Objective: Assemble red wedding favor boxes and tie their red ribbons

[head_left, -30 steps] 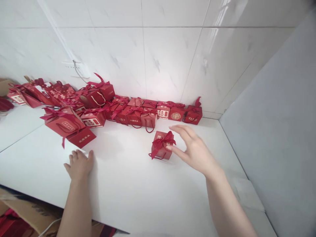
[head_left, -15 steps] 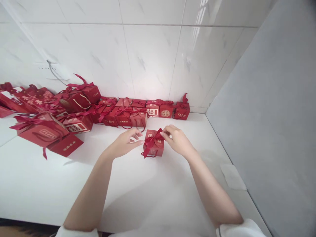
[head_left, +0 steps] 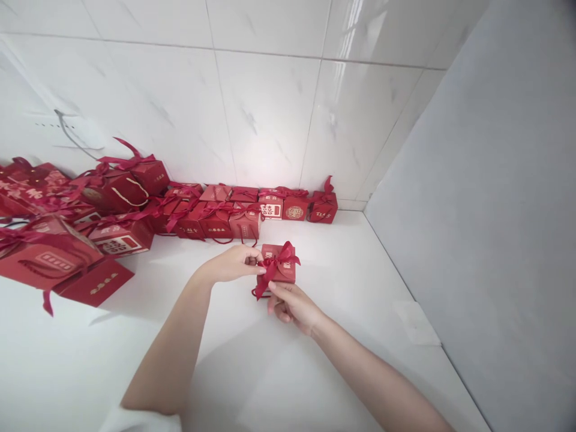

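A small red gift box (head_left: 288,276) with pale lettering stands on the white tabletop (head_left: 270,372) in front of me. A dark red ribbon (head_left: 286,254) is tied in a bow over its top. My left hand (head_left: 231,264) comes in from the left, thumb and fingers pinched on the ribbon at the bow's left side. From the near side, my right hand (head_left: 294,307) pinches a hanging ribbon tail between thumb and forefinger, covering part of the box's front. A red cord handle (head_left: 256,294) pokes out at the box's lower left.
Several red ribboned boxes (head_left: 216,222) line the tiled wall (head_left: 265,108). Bigger red boxes (head_left: 58,252) crowd the left side, one with a pale rope handle (head_left: 130,195). A grey panel (head_left: 495,210) bounds the right, with a whitish flat piece (head_left: 416,323) beside it.
My right hand has moved from the bow's right loop down to the near side and taken a ribbon tail. My left hand has closed in on the bow. The view has shifted slightly.
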`<state>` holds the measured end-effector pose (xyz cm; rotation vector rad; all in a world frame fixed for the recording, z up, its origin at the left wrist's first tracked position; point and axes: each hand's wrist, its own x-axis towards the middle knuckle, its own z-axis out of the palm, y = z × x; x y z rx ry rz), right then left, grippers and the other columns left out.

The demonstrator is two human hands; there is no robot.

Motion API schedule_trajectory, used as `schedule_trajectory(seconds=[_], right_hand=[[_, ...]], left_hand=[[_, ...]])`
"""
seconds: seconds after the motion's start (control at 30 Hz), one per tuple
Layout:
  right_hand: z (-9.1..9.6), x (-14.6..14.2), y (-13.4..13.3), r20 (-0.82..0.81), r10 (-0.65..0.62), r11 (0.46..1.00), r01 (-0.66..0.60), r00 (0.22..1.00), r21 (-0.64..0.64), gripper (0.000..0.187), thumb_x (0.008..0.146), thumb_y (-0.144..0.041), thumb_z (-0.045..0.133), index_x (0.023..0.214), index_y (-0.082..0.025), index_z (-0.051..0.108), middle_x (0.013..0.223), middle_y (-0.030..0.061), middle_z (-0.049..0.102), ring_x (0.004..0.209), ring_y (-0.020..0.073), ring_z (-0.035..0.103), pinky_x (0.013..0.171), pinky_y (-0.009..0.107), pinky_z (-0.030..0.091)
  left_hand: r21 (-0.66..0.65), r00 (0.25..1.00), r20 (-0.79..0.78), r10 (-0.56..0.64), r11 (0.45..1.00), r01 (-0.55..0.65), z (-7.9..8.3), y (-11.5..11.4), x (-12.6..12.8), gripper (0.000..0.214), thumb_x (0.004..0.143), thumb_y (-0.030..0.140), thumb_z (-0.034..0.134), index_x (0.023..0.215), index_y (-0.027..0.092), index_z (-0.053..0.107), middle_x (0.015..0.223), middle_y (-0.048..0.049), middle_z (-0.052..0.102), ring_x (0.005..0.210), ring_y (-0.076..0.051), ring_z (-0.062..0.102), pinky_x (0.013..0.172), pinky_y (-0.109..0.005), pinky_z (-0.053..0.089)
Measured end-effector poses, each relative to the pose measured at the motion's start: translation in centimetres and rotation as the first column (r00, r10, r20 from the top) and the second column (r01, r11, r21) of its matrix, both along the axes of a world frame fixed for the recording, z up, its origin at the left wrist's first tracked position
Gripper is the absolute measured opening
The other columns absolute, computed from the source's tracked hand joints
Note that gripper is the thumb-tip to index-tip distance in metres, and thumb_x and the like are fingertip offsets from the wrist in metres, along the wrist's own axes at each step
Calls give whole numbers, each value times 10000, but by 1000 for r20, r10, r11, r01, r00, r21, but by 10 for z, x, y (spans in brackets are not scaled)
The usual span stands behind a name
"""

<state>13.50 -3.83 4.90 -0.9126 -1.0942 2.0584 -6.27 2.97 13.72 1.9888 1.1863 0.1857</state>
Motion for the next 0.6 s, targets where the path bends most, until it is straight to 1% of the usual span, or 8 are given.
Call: schedule_trajectory(seconds=[0.07, 0.13, 0.2, 0.3, 0.33, 0.4, 0.5, 0.6], right_hand=[[0, 2, 0, -17, -30, 999, 30, 999, 13, 414, 838, -557, 667, 866, -146, 632, 622, -22, 590, 369, 22, 296, 417, 240, 121], [2, 9, 1, -9, -28, 999, 28, 1000, 36, 375, 821, -511, 699, 801, -144, 625, 641, -17, 584, 397, 25, 328, 425, 234, 143], [5, 19, 2, 30, -15, 999, 14, 999, 47, 363, 827, -497, 683, 747, -154, 592, 645, -14, 580, 416, 42, 379, 422, 229, 169], [8, 35, 7, 114, -35, 996, 25, 993, 87, 331, 847, -475, 633, 733, -172, 562, 605, -25, 543, 449, 69, 426, 420, 220, 208], [9, 40, 8, 140, -54, 992, 37, 989, 118, 322, 850, -468, 624, 734, -176, 554, 617, -22, 545, 477, 77, 446, 427, 216, 227], [9, 46, 11, 190, -85, 977, 45, 978, 207, 315, 858, -463, 613, 738, -179, 546, 691, -5, 578, 559, 92, 484, 456, 212, 272], [6, 51, 12, 259, -72, 946, -16, 963, 323, 323, 892, -479, 579, 767, -181, 558, 740, 6, 588, 642, 112, 501, 522, 224, 331], [2, 52, 8, 280, -57, 926, -54, 958, 374, 315, 924, -474, 547, 805, -183, 558, 765, 2, 583, 687, 120, 507, 598, 245, 365]], left_hand=[[-24, 998, 60, 35, 999, -33, 1, 1, -3, 329, 844, 494, 590, 749, 180, 567, 717, 11, 525, 660, -144, 470, 596, -265, 341], [-88, 984, 152, 93, 993, -80, 1, 2, -5, 361, 871, 522, 552, 757, 179, 547, 722, 6, 538, 683, -149, 504, 635, -266, 384], [-161, 957, 224, 186, 975, -152, -1, 4, -6, 379, 886, 542, 520, 790, 177, 549, 750, -11, 580, 731, -165, 559, 699, -280, 434], [-194, 926, 230, 300, 947, -258, -6, 7, -4, 404, 875, 572, 519, 814, 173, 548, 765, -34, 612, 754, -185, 588, 720, -297, 453], [-172, 928, 213, 306, 947, -272, -7, 7, -2, 416, 869, 586, 524, 799, 176, 535, 744, -27, 599, 727, -179, 573, 695, -291, 439], [-70, 946, 157, 284, 958, -277, -10, 7, 2, 460, 840, 619, 556, 725, 184, 465, 667, 6, 512, 634, -148, 489, 604, -270, 366], [109, 960, 58, 275, 954, -280, -13, 7, 8, 563, 759, 628, 651, 660, 188, 313, 627, 39, 331, 566, -108, 320, 526, -264, 223], [158, 968, 25, 250, 955, -251, -15, 8, 12, 585, 727, 599, 687, 658, 187, 278, 646, 40, 284, 576, -102, 271, 520, -262, 197]])
